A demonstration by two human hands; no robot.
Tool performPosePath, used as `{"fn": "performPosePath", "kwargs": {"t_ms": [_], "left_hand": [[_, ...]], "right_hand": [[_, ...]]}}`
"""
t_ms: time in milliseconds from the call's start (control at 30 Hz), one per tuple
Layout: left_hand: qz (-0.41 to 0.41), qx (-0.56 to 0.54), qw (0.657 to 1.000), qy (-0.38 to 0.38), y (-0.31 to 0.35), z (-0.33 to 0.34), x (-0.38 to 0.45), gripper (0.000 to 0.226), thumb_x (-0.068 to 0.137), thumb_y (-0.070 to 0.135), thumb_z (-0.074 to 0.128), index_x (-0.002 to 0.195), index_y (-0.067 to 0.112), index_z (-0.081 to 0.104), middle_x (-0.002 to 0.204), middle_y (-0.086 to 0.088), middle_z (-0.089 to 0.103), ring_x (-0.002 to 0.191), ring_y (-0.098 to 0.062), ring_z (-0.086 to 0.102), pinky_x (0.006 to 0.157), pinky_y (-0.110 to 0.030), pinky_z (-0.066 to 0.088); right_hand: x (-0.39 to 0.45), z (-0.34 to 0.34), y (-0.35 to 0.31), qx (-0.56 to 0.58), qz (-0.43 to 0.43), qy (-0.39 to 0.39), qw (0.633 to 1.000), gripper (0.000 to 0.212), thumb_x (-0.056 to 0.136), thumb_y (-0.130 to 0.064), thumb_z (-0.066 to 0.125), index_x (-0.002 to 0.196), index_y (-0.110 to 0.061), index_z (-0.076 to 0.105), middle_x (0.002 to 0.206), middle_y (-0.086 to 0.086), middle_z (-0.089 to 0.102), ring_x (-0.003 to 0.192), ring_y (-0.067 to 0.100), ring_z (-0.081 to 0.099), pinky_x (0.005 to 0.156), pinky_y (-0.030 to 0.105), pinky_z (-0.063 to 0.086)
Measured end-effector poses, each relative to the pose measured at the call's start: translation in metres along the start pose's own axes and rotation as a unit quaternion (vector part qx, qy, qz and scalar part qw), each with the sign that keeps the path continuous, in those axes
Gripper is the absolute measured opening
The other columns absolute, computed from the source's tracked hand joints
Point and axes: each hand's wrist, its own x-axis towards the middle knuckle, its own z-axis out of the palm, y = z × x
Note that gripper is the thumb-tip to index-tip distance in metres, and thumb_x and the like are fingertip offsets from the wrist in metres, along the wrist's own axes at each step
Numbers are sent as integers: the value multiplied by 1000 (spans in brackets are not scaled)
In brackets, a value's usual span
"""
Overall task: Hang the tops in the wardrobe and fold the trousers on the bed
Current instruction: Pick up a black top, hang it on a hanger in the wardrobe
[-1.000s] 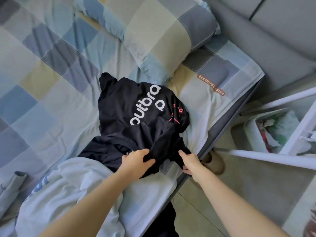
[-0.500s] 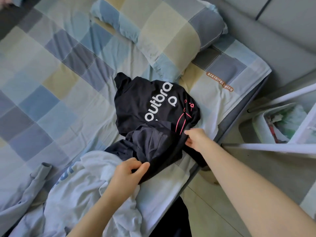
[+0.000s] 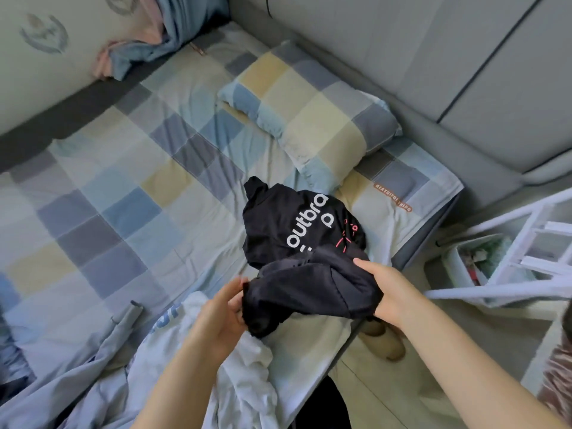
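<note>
L hand [image 3: 223, 308] & R hand [image 3: 382, 283] each grip the dark garment [image 3: 309, 286] — lifted near bed's [image 3: 102, 187] right edge, beside black printed top [image 3: 291, 224].

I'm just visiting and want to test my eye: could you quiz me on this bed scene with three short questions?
1. True or false: both hands grip the black top.
2. What lies nearest the black top? A) pillow B) slipper C) white top
3. Fill in: the white lettering on the black top begins "out___".

Key:
1. True: the left hand pinches one end, the right hand holds the other.
2. C
3. bra
</note>
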Motion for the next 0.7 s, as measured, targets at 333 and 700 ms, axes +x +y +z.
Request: {"fn": "performPosePath", "kwargs": {"t_ms": [333, 700], "left_hand": [[279, 13, 951, -135, 48, 13, -221, 20, 95, 3, 53, 97, 11, 71, 90, -10, 70, 86, -22, 66, 89, -37, 50], [381, 317, 767, -408, -35, 97, -382, 60, 88, -22, 39, 121, 18, 69, 116, 2, 72, 115, -13, 64, 101, -35, 50]], "right_hand": [[-233, -40, 28, 202, -306, 101, 925, 38, 97, -9, 49, 134, -13, 51, 122, 8, 64, 99, 18, 68, 72, 29, 58], [-381, -49, 124, -186, -370, 314, 854, 38, 82, -18, 61, 119, -26, 59, 120, -7, 59, 115, 14, 54, 97, 39, 47]]}}
